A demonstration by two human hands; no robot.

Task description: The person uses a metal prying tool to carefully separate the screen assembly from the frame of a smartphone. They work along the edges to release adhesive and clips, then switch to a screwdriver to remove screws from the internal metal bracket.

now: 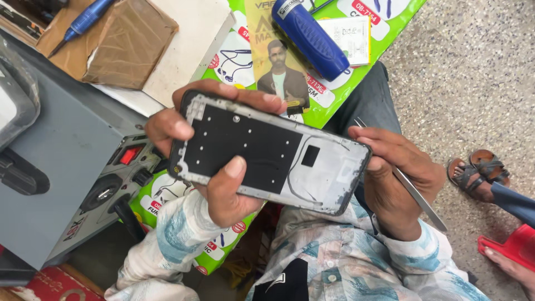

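An opened phone frame point(267, 150), black and silver inside with thin wires, is held flat in front of me. My left hand point(217, 184) grips it from below and behind, thumb pressed on the black panel and fingers curled over the top-left edge. My right hand point(398, 184) supports the frame's right end and also holds metal tweezers point(418, 198), whose tips point toward the lower right, away from the phone.
A grey machine point(61, 167) with a red switch and knobs stands at the left. A green printed mat point(329, 108) carries a blue cylindrical tool point(312, 38), a white battery point(351, 39) and a cardboard piece point(131, 44). Another person's sandalled foot point(479, 173) is at the right.
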